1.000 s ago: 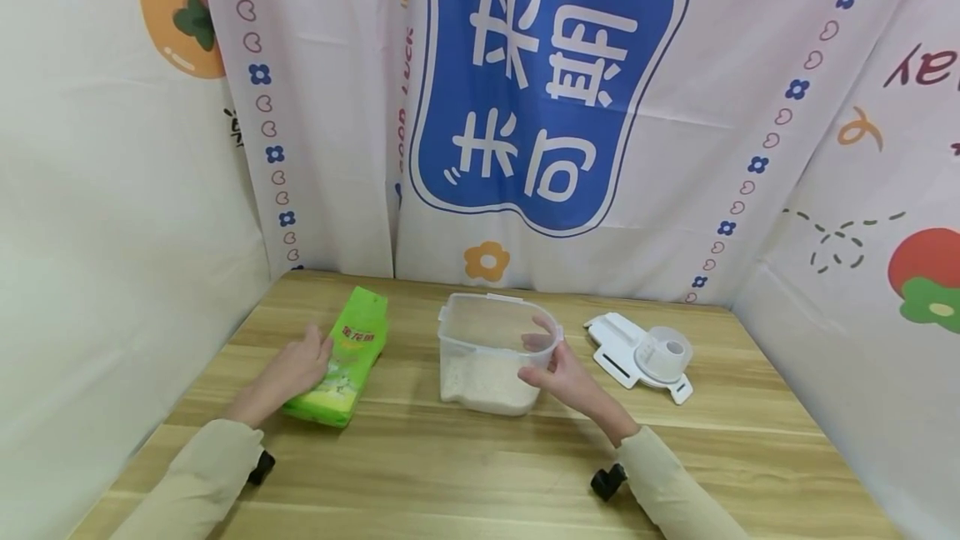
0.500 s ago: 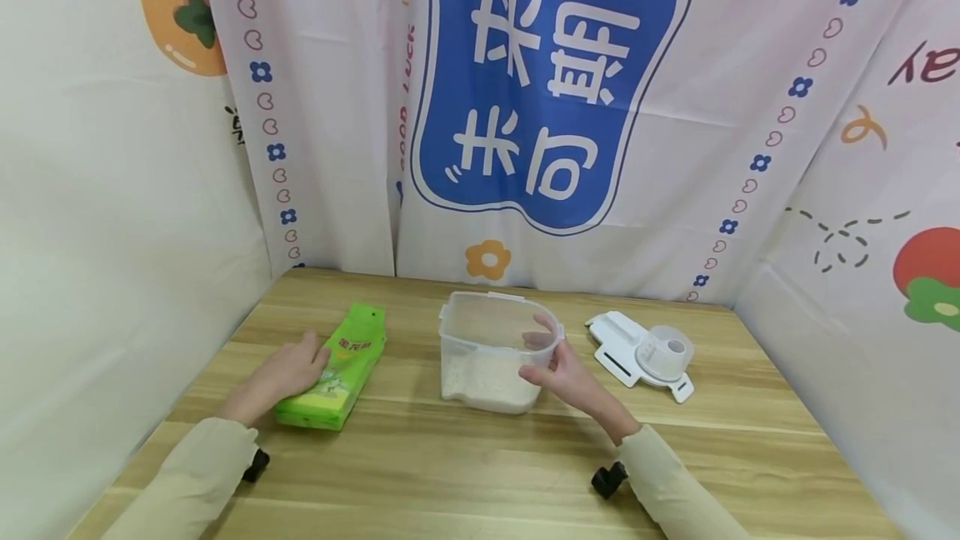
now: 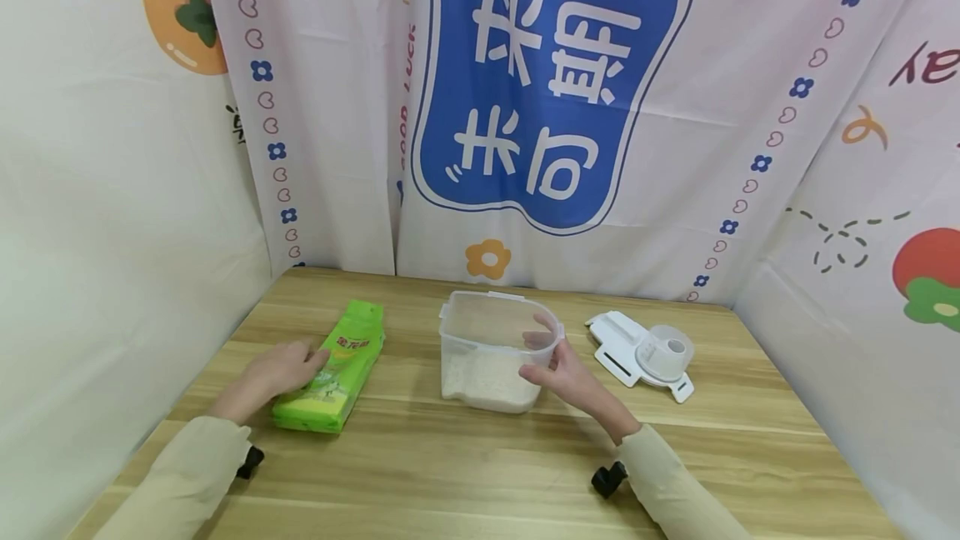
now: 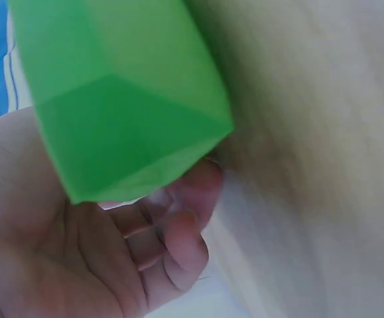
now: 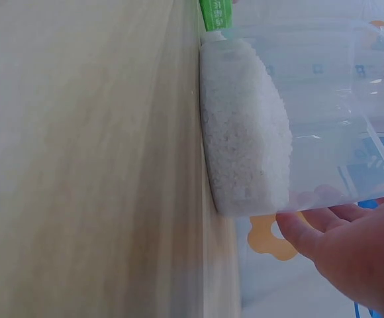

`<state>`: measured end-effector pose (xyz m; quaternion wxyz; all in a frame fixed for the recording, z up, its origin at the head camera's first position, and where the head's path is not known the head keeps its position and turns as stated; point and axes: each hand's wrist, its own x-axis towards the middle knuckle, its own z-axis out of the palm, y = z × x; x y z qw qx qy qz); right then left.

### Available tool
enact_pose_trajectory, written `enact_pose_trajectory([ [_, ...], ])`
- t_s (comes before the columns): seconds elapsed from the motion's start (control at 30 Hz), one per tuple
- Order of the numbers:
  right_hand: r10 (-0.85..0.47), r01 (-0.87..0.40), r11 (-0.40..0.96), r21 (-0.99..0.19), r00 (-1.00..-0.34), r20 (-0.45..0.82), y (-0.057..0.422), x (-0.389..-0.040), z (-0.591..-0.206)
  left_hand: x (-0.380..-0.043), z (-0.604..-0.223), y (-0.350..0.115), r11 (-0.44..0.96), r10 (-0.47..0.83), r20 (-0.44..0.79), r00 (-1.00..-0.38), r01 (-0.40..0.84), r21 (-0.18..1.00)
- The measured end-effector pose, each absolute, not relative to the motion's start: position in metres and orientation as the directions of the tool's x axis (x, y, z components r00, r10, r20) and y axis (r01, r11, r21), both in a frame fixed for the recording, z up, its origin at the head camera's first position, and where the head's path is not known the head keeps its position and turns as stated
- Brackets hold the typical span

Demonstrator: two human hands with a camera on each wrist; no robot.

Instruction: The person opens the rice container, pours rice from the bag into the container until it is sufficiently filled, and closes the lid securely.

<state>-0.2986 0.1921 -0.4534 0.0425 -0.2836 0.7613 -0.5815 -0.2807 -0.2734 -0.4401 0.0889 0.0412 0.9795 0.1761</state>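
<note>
A bright green bag (image 3: 333, 382) with red lettering lies on the left of the table, flattened at its top end. My left hand (image 3: 281, 373) is at the bag's left side in the head view, its fingertips overlapping the edge. In the left wrist view, the fingers of that hand (image 4: 106, 252) bend loosely beside the bag's end (image 4: 132, 132). A clear plastic container (image 3: 480, 348), partly filled with white rice (image 5: 245, 132), stands upright mid-table. My right hand (image 3: 566, 373) holds its right side, thumb in front and fingers behind the wall.
To the right of the container lies a white lid (image 3: 618, 348) with a clear measuring cup (image 3: 665, 354) on it. The wooden table (image 3: 465, 482) meets printed cloth walls (image 3: 337, 190) at its back and sides.
The bag has slid slightly toward me and left, its top end lying lower. My left hand has shifted left, off the bag's middle to its edge. My right hand and the container stay put.
</note>
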Motion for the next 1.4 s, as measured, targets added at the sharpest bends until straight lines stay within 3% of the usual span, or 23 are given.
enact_pose_trajectory([
  [0.5,-0.482,-0.376,0.165,-0.912,-0.837,0.258,0.191,-0.298,-0.456,-0.270,-0.418,-0.259,0.973,0.090,-0.098,-0.991,0.066,0.222],
  [0.8,-0.488,-0.380,0.171,-0.909,-0.834,0.257,0.191,-0.298,-0.458,-0.269,-0.416,-0.235,0.970,0.134,0.075,-0.988,0.146,0.195],
  [1.03,-0.490,-0.380,0.180,-0.907,-0.834,0.252,0.189,-0.297,-0.460,-0.272,-0.418,-0.217,0.921,0.232,0.163,-0.959,0.270,0.279],
  [1.23,-0.492,-0.378,0.181,-0.908,-0.834,0.249,0.191,-0.297,-0.456,-0.274,-0.416,-0.194,0.785,0.353,0.276,-0.894,0.443,0.433],
  [1.4,-0.488,-0.377,0.188,-0.907,-0.837,0.247,0.193,-0.298,-0.452,-0.278,-0.410,-0.174,0.706,0.385,0.302,-0.872,0.489,0.512],
])
